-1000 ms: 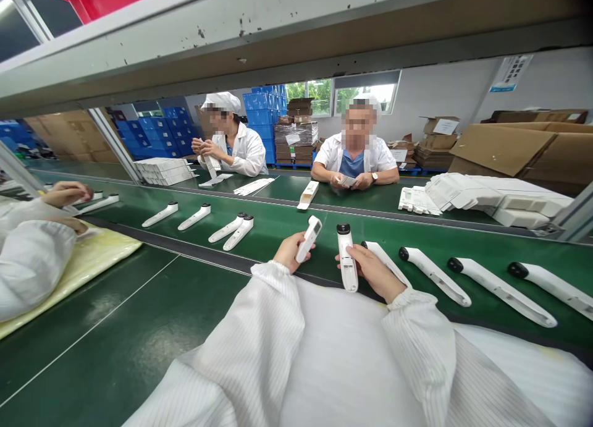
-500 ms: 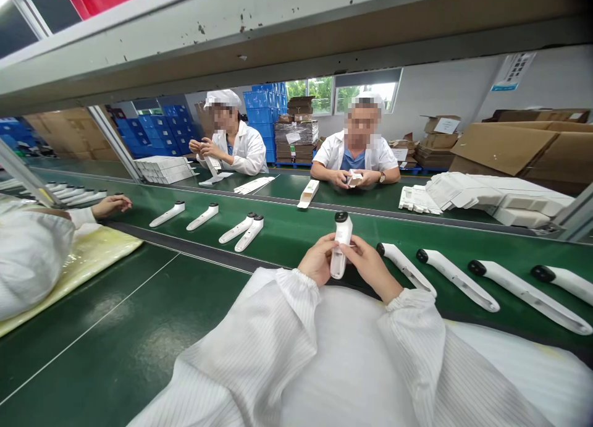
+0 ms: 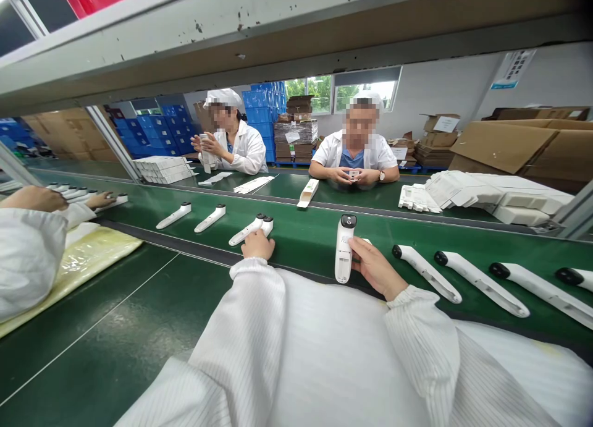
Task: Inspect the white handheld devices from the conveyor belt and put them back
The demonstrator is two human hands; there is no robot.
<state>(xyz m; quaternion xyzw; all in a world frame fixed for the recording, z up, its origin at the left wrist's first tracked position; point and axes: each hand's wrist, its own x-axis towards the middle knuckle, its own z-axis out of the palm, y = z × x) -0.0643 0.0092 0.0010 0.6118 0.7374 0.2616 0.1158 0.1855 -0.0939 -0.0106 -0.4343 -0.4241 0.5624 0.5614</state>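
Worker: What is my right hand doing?

Friend: Your right hand [image 3: 375, 267] has its fingers wrapped round a white gadget [image 3: 344, 248]. The gadget is up off the green belt [image 3: 306, 229], right in front of you. It stands straight with its black tip on top. I think you hold it that way so its flat side faces you and you can see it well.

Worker: And my left hand?

Friend: Your left hand [image 3: 258, 245] is down on the belt, out to your left. Its fingers are curled at the near end of one of two white gadgets [image 3: 248, 231] that lie side by side. I cannot tell if they grip it or just touch it.

Worker: What lies on my right?

Friend: A row of more gadgets [image 3: 426, 272], flat on the belt, each apart from the next. Spread out like that, I think each one is easy to pick up alone.

Worker: Is anyone else here?

Friend: Yes. Another person's hand [image 3: 99, 199] is on the belt far to your left. A person in a white coat [image 3: 354, 158] sits across from you, with one more [image 3: 236, 149] beside them.
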